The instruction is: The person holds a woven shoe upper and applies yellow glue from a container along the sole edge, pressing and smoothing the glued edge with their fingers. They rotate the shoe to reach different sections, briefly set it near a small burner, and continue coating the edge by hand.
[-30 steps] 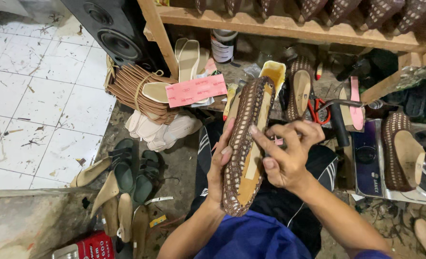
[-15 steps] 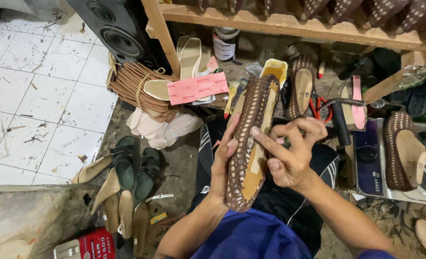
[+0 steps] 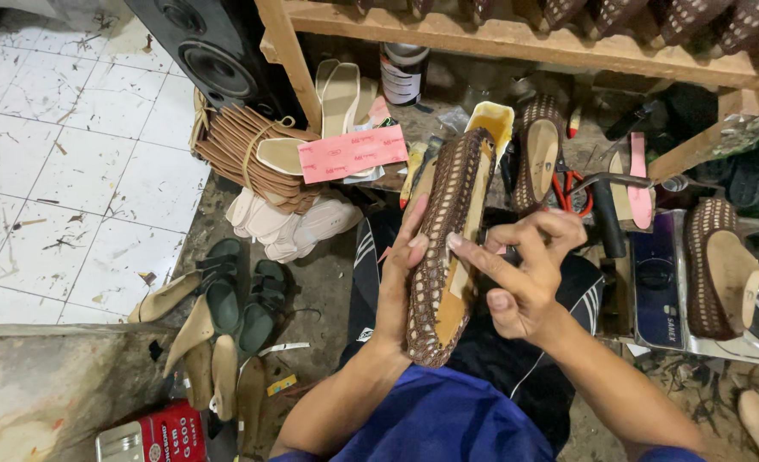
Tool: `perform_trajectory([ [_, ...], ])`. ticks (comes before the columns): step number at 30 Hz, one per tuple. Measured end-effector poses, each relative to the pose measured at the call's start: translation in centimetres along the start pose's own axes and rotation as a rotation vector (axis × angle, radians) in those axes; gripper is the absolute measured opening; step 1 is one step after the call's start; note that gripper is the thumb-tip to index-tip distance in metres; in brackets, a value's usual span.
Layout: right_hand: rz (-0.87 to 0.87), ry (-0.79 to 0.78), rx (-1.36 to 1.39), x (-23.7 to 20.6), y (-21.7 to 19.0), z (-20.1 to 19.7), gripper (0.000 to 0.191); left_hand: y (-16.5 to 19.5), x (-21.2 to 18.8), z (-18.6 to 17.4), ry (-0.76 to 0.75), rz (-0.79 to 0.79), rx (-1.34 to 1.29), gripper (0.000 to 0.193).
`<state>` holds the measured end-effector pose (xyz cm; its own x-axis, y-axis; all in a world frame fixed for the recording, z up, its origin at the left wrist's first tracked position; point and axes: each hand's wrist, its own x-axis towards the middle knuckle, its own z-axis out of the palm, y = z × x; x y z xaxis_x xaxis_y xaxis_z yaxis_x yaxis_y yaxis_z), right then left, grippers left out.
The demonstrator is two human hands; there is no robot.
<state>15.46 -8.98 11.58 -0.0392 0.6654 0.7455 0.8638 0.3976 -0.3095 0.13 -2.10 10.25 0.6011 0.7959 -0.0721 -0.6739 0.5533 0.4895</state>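
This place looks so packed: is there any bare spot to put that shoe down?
The white tiled floor left of the speaker is bare. A dirt strip between the green sandals and the knee is narrow. The shelf area and right side are crowded with shoes and tools.

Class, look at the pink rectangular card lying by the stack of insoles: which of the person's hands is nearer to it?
Left. The left hand holds the woven shoe just below the pink card; the right hand is farther right, beyond the shoe.
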Motion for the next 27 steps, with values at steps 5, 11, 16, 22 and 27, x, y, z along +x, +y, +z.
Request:
perform_trajectory([
  [5, -0.128, 0.051, -0.048, -0.08, 0.11, 0.20, 0.054, 0.05, 0.11, 0.15, 0.030, -0.018, -0.008, 0.074],
  [11, -0.168, 0.030, -0.101, -0.22, -0.17, 0.12, 0.051, 0.23, 0.07, 0.63, -0.045, -0.016, -0.068, 0.073],
  [16, -0.126, 0.030, -0.116, -0.13, -0.15, 0.12, 0.051, 0.28, 0.20, 0.85, -0.038, -0.032, -0.098, 0.072],
  [22, -0.191, 0.024, -0.118, -0.52, -0.38, 0.15, 0.049, 0.22, 0.36, 0.59, -0.069, -0.031, -0.111, 0.072],
  [27, -0.258, 0.030, -0.086, -0.90, -0.35, 0.15, 0.046, -0.03, 0.61, 0.01, -0.038, -0.098, -0.152, 0.072],
])
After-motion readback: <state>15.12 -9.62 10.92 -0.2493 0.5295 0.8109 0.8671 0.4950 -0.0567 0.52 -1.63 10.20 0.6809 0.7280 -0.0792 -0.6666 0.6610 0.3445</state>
